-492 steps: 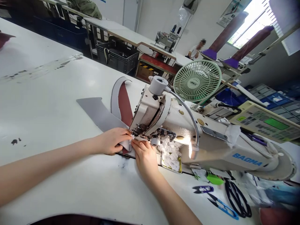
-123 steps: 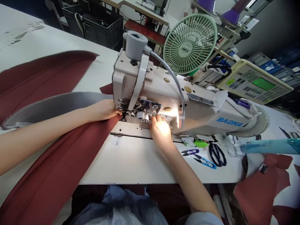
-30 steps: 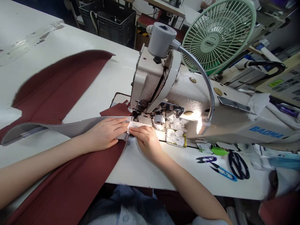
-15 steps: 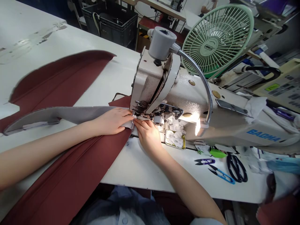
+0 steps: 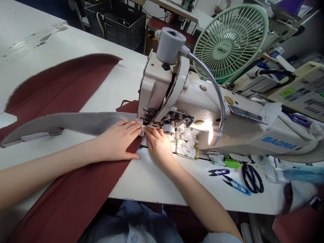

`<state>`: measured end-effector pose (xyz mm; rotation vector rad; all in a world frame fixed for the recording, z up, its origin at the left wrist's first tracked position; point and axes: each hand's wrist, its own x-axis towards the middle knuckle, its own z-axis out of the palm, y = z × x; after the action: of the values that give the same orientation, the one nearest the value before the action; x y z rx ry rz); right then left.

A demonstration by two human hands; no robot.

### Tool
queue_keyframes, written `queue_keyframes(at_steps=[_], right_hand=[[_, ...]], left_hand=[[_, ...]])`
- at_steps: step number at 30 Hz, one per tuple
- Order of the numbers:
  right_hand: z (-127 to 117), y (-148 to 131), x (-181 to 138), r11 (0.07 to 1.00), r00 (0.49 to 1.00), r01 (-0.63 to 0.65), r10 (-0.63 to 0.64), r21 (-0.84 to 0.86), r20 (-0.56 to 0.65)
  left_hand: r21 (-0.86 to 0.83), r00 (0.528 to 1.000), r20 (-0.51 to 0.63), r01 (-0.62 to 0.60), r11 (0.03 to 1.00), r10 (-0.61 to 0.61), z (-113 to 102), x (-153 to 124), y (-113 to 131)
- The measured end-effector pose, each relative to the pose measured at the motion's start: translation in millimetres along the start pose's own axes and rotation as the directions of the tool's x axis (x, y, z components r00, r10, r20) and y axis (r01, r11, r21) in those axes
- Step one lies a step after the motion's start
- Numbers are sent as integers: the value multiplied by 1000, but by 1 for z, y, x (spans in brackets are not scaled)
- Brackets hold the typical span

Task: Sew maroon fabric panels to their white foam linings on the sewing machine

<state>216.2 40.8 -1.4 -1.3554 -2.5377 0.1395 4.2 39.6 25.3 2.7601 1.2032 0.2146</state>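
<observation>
A long grey fabric strip (image 5: 76, 123) runs across the white sewing table (image 5: 37, 44) to the presser foot (image 5: 149, 116) of a BAOMA industrial sewing machine (image 5: 202, 114). Under it lies a large maroon fabric panel (image 5: 65, 199), and a second maroon panel (image 5: 63, 87) spreads beyond. My left hand (image 5: 118, 140) presses the strip and panel flat, just before the foot. Right beside it, my right hand (image 5: 158, 145) pinches the strip's white-tabbed end (image 5: 143, 130) at the foot. The needle area is mostly hidden by the machine head and my fingers.
A tin tray of white pieces (image 5: 187, 149) sits beside the machine, with thread snips (image 5: 236, 186) and black-handled scissors (image 5: 251, 177) to the right. A green fan (image 5: 230, 38) and control panel (image 5: 301, 96) stand behind. A black crate (image 5: 115, 27) stands beyond the table.
The strip's white end has moved further under the presser foot, and my right hand has followed it there. My left hand has shifted with the strip toward the foot.
</observation>
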Motion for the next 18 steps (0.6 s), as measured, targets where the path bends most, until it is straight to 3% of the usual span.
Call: queue_keyframes(at_steps=[6,12,18], right_hand=[[-6,-11,-5,997,997,82,-82,1,-9],[-4,-16,-7,982,987,160,-159,-98,17],[-3,-9,-5,977,990,144,-143,-158,16]], left_hand=[[24,999,-7,44,999,-44,9,-14,26],[-31,1000,-10,21,999,-21,15,-16,21],[-32,1000,11,1,1000,0,13,-9,12]])
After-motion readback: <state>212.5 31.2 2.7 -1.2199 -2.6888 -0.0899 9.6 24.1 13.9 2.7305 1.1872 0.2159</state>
